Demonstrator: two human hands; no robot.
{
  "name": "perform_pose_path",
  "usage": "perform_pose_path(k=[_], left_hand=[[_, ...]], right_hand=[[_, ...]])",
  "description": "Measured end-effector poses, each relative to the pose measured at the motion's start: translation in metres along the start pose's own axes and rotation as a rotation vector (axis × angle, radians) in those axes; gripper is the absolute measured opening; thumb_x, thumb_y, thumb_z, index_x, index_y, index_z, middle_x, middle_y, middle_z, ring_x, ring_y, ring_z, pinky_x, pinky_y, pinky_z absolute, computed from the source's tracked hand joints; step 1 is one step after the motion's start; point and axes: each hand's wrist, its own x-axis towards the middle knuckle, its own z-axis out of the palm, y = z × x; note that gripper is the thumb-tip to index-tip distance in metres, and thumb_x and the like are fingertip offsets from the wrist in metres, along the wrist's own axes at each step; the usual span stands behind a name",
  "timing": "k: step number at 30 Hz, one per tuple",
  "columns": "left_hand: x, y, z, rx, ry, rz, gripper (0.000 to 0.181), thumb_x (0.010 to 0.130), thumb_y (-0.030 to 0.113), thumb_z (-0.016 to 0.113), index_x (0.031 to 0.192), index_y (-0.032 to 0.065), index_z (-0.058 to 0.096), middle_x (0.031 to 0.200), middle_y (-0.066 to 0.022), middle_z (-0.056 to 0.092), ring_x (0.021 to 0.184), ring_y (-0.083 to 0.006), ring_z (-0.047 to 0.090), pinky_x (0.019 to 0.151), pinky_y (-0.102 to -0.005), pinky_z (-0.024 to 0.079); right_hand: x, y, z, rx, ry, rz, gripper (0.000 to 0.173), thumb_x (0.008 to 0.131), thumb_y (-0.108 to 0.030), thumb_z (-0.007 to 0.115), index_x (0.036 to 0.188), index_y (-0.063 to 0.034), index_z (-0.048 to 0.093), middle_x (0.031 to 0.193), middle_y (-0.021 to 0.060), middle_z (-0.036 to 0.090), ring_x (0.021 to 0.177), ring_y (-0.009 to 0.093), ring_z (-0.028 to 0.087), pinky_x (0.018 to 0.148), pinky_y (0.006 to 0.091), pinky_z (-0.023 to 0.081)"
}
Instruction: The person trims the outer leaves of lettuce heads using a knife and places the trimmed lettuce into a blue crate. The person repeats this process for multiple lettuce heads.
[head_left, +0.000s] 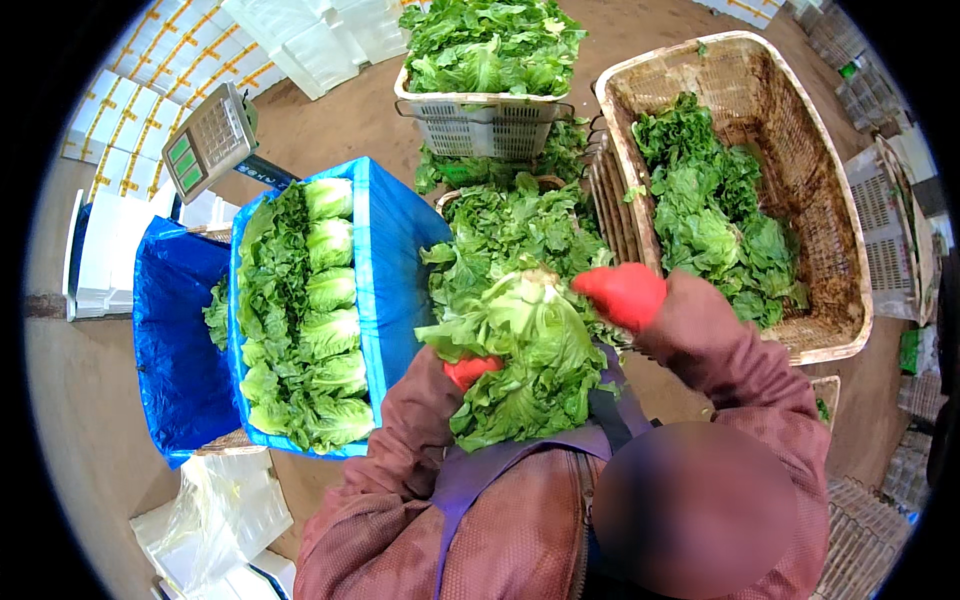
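My left hand (471, 370), in a red glove, holds a large leafy head of lettuce (536, 345) from its left side, close to my chest; most of the fingers are hidden under the leaves. The cut stem end of the head faces away from me. Beside that stem end, on the right, is my right hand (621, 295), also gloved in red; its fingers are blurred, and whether they grip anything cannot be told. Beyond the held head lies a heap of loose lettuce (525, 225). On my left, a blue-lined container (362, 247) holds lettuce heads in a row along its right side.
A digital scale display (210, 142) stands at the upper left, near a second blue-lined container (176, 337). Ahead is a white plastic crate (487, 127) piled with lettuce. A large stained crate (832, 247) with more lettuce stands at right. White foam boxes (135, 112) are stacked at the far left.
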Motion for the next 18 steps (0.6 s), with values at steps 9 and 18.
perform_pose_path(k=[9,18], left_hand=[[0.075,-0.032,-0.032,-0.321,0.071,-0.044,0.053,0.095,0.032,0.054,0.138,0.0034,0.042,0.134,-0.0165,0.05,0.118,-0.0278,0.054,0.102,-0.0438,0.044],[0.037,0.033,0.004,0.313,0.127,0.268,0.067,0.086,0.007,0.065,0.144,0.0041,0.032,0.133,-0.0133,0.051,0.118,-0.0234,0.053,0.098,-0.0391,0.044]], right_hand=[[-0.005,0.006,-0.016,1.875,-0.215,0.503,0.053,0.093,-0.036,0.059,0.136,-0.0089,0.048,0.114,0.0052,0.062,0.089,0.016,0.063,0.078,0.0311,0.051],[0.012,0.011,0.015,1.574,0.44,0.135,0.056,0.085,-0.01,0.071,0.136,-0.0038,0.048,0.129,0.0074,0.056,0.115,0.014,0.054,0.097,0.0319,0.045]])
